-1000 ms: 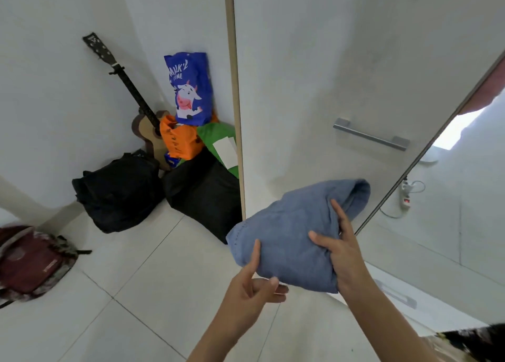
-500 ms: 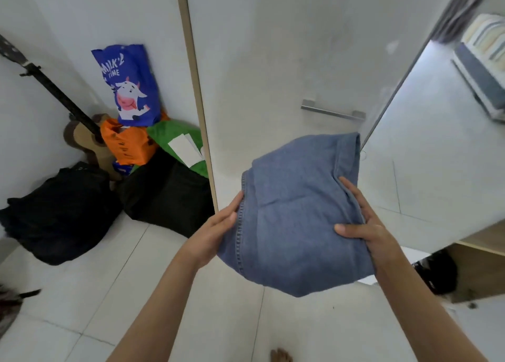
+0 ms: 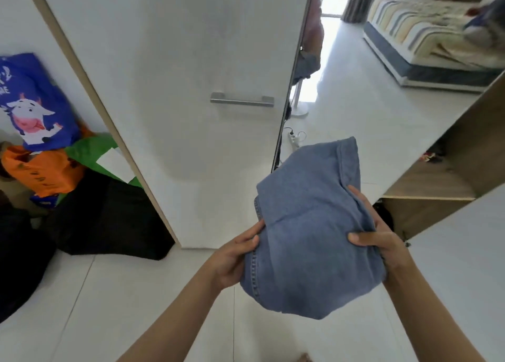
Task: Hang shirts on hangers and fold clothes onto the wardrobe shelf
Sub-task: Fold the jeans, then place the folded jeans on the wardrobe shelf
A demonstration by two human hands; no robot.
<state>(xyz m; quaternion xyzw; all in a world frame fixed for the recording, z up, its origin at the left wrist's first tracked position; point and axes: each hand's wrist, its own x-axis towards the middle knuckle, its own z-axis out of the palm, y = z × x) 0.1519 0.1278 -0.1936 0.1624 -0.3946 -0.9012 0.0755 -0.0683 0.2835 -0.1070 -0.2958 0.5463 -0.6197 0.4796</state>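
A folded blue denim garment (image 3: 308, 225) is held in the air in front of me, above the white tiled floor. My left hand (image 3: 235, 258) grips its left edge along the stitched seam, thumb on top. My right hand (image 3: 379, 241) holds its right edge, thumb over the fabric and fingers under it. A wooden wardrobe shelf (image 3: 434, 181) shows at the right, behind the open white wardrobe door (image 3: 191, 61) with a metal handle (image 3: 241, 100).
Black bags (image 3: 109, 214), an orange bag (image 3: 43, 170), a green bag and a blue cartoon bag (image 3: 30, 102) are piled on the floor at the left. A mirror at the right reflects a bed (image 3: 431, 34) and a power strip (image 3: 293, 139).
My view has swung right and the wardrobe shelf has come into sight. Both hands have carried the denim garment rightward, toward the shelf side, keeping their grip on its edges.
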